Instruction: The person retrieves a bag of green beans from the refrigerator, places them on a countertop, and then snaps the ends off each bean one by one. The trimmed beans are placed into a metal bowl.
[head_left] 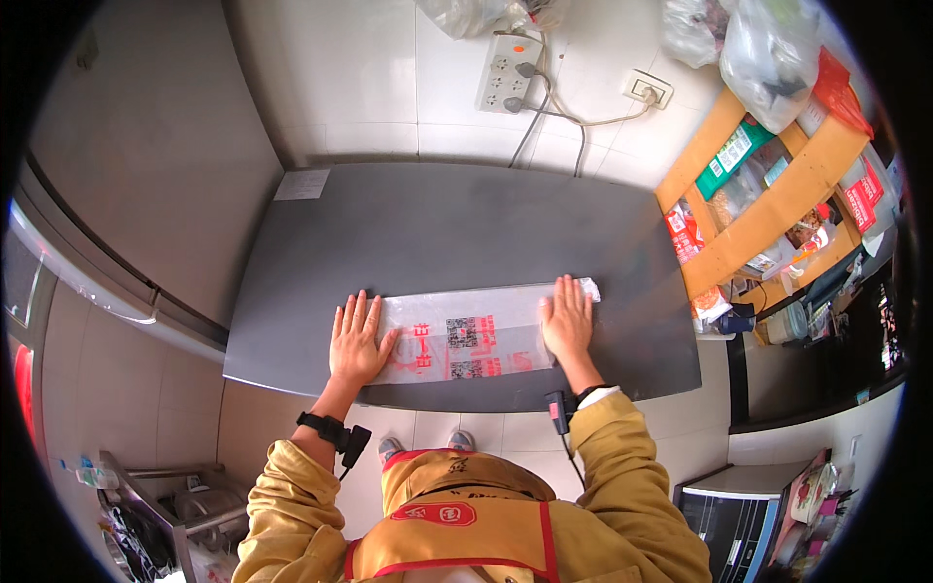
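A white translucent plastic bag (437, 313), folded into a long flat strip, lies on the dark grey tabletop (452, 218) near its front edge. Red writing and printed codes show on the bag. My left hand (358, 339) rests palm down on its left end, fingers spread a little and pointing away from me. On the right part of the bag, my right hand (567, 319) also lies flat, palm down. A crumpled end of the bag sticks out past the right fingers. Neither hand grips anything.
A wooden rack (780, 189) with packets and containers stands at the right, plastic bags (769, 65) above it. On the wall behind are a power strip (506, 73) and a socket (647, 89) with cables. A paper slip (302, 184) lies at the table's back left corner, beside a tall grey panel (146, 146).
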A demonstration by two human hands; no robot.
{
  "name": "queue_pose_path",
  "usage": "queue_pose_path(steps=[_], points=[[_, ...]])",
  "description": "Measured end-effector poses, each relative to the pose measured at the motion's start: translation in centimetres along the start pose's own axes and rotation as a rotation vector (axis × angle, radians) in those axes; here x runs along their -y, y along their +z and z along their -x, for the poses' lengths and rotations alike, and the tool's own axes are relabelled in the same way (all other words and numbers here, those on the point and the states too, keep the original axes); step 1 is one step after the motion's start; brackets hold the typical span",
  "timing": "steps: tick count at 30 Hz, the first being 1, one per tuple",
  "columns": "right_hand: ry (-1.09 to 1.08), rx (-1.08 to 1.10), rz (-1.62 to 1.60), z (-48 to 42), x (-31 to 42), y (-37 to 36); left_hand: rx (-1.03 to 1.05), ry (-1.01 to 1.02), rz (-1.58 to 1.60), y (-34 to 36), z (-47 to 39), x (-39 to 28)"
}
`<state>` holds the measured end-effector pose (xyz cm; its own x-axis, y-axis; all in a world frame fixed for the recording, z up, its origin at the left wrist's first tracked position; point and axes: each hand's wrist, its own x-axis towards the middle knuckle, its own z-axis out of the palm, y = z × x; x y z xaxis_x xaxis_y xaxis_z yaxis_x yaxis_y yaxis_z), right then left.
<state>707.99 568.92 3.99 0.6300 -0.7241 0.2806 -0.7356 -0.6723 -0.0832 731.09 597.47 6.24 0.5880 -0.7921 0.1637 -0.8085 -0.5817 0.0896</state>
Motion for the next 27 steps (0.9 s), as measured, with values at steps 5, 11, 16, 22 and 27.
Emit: queue_pose_path(steps=[5,11,16,22,27], points=[[0.013,0.015,0.057,-0.8,-2.9,-1.4,-0.005,0.013,0.005,0.2,-0.1,0.2],[-0.505,0.086,-0.374,2.2,5.3,-8.2,-0.085,0.062,0.0,-1.0,0.2,0.1],[-0.727,0.369,-0.217,5.0,6.4,-8.5,0.138,0.354,0.419,-5.5,2.4,-0.1],[-0.771,0.021,-0.254,4.8,5.3,-6.7,0.253,0.338,0.263,-6.2,4.7,0.8],[-0.62,0.138,-0.519,2.8,2.0,-6.5,0.153,0.276,0.343,-3.8,4.0,4.0]])
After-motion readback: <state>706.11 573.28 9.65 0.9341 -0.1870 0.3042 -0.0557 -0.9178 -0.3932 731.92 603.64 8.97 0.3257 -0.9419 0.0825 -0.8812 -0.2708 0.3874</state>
